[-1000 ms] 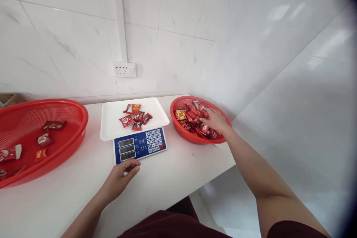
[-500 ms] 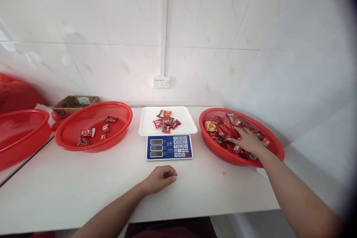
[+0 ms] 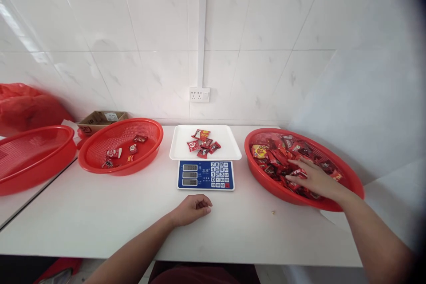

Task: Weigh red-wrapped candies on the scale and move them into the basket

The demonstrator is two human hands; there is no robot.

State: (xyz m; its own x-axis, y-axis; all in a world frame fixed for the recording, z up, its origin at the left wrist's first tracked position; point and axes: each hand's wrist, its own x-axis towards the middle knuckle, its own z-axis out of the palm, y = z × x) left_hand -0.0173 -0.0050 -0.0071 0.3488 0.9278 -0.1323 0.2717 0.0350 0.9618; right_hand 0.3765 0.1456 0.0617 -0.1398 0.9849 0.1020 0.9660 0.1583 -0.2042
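My right hand (image 3: 314,178) lies palm down on a heap of red candy packets (image 3: 279,155) inside a red basket (image 3: 346,177) at the right, its fingers spread flat over them. On the white tabletop (image 3: 100,217), my left hand (image 3: 192,209) rests loosely curled with nothing in it, just in front of a blue and white scale (image 3: 205,175). The scale's white tray (image 3: 181,144) holds several red candy packets (image 3: 203,142). To the left, another red basket (image 3: 100,166) holds a few packets (image 3: 121,153).
A third red basket (image 3: 33,164) sits on a neighbouring surface at the far left, with a red plastic bag (image 3: 23,106) behind it. A cardboard box (image 3: 100,119) stands behind the left basket. A wall socket (image 3: 199,94) is above the scale. A small crumb (image 3: 273,212) lies near the table's front.
The view has swung left and pulled back, bringing the left baskets and the box into sight. My right hand stays in the right basket; my left hand has curled a little on the table.
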